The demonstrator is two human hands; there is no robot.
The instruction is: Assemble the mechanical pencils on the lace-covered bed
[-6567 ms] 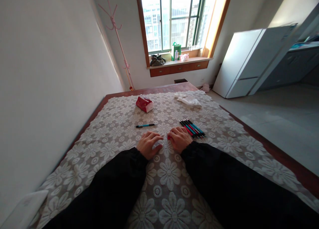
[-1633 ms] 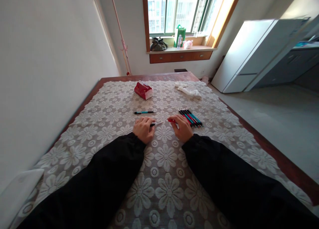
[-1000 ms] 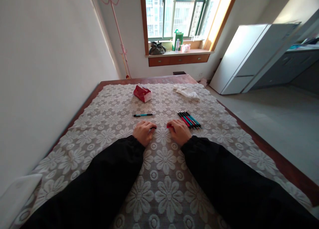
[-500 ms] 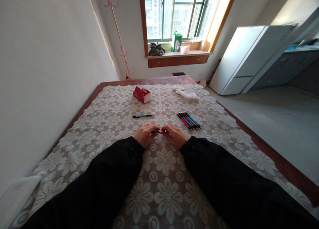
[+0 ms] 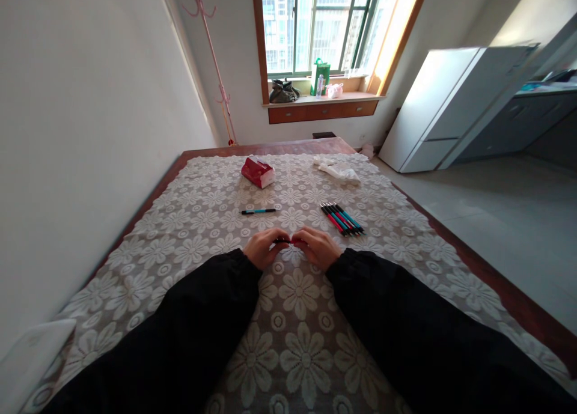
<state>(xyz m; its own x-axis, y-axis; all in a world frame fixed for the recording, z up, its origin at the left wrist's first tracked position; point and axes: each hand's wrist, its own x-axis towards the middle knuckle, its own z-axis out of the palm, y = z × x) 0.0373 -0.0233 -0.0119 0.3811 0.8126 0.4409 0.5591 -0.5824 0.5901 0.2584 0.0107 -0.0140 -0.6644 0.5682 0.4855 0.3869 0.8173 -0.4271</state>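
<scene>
"Black cloth sleeves (image 5: 193,318) come up from the bottom of the head view. What are the hands doing?"

"Both are pinching something. The bare left hand (image 5: 261,247) has its thumb and fingers closed on the black end of a thin black and red pen (image 5: 282,241). The bare right hand (image 5: 317,247) is closed on the red end."

"Do the hands touch?"

"They're very close — but I can't tell if the fingertips touch. They hide most of the pen, so I can't tell if it's all in one piece."

"Where is that pen?"

"Between the two hands, sideways, over the grey cloth with white lace flowers (image 5: 299,292). I can't tell if it rests on the cloth."

"What's near them?"

"One black and light blue pen (image 5: 258,211) lies alone, sideways, just past the left hand. Past the right hand, a bit to the right, is a slanted row of black, red and blue pens (image 5: 341,219) — their shiny tips point toward the bright window (image 5: 332,26)."

"And farther back?"

"A shiny red pack with a white end (image 5: 256,172) on the left, and a soft, crumpled white bundle (image 5: 341,173) on the right. The cloth covers most of a red-brown wooden table (image 5: 311,145)."
</scene>
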